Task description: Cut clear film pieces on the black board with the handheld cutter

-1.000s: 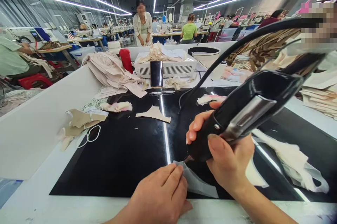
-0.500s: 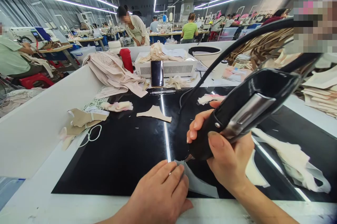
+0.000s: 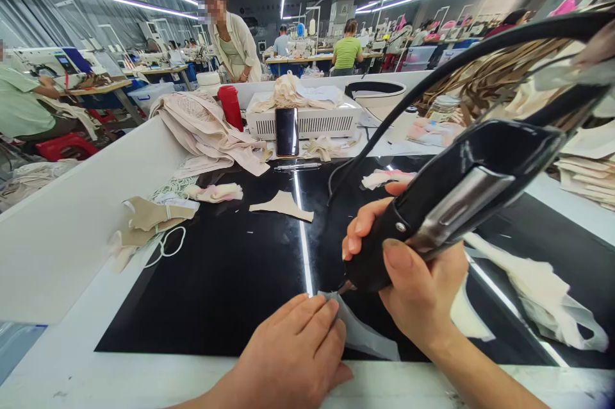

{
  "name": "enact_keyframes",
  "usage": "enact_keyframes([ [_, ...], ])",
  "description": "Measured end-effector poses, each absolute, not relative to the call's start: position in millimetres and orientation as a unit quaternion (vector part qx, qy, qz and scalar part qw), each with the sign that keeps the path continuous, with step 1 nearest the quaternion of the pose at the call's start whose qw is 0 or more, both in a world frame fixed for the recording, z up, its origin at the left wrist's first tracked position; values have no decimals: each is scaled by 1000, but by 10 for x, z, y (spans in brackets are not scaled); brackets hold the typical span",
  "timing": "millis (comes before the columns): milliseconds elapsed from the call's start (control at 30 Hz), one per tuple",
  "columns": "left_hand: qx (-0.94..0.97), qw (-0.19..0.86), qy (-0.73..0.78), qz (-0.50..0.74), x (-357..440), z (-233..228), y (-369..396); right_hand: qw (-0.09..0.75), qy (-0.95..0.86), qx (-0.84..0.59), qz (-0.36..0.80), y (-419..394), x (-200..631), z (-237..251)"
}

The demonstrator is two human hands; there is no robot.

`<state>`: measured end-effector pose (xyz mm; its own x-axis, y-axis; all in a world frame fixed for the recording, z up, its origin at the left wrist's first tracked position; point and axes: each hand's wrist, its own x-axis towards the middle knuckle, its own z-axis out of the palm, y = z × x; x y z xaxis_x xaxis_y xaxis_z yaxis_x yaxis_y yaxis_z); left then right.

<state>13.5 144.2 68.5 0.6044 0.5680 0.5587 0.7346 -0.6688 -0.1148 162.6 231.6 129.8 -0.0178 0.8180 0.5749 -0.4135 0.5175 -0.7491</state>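
Observation:
My right hand (image 3: pixel 413 281) grips a black hand-held cutting tool (image 3: pixel 456 197) with a metal plate on its body and a thick black cable (image 3: pixel 432 79) arching up to the right. Its tip touches the edge of a small pale fabric piece (image 3: pixel 362 335) lying on the black glossy worktop (image 3: pixel 230 281). My left hand (image 3: pixel 293 358) lies flat on the left part of that piece, fingers together, pressing it down near the table's front edge.
Beige fabric scraps (image 3: pixel 282 205) and cut pieces (image 3: pixel 148 223) lie on the left and middle of the worktop. A phone (image 3: pixel 287 132) leans on a white box (image 3: pixel 307 120) beside a red bottle (image 3: pixel 230 108). White fabric (image 3: pixel 538 293) lies right. A person (image 3: pixel 230 43) stands behind.
The person standing behind the table has walked left. My hands and the tool have stayed almost in place, the tool tip still at the fabric edge.

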Motion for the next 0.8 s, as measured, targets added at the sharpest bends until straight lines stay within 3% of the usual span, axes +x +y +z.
enact_keyframes([
  [800, -877, 176, -381, -234, 126, 700, 1432, 682, -535, -191, 461, 2335, 1627, 1317],
])
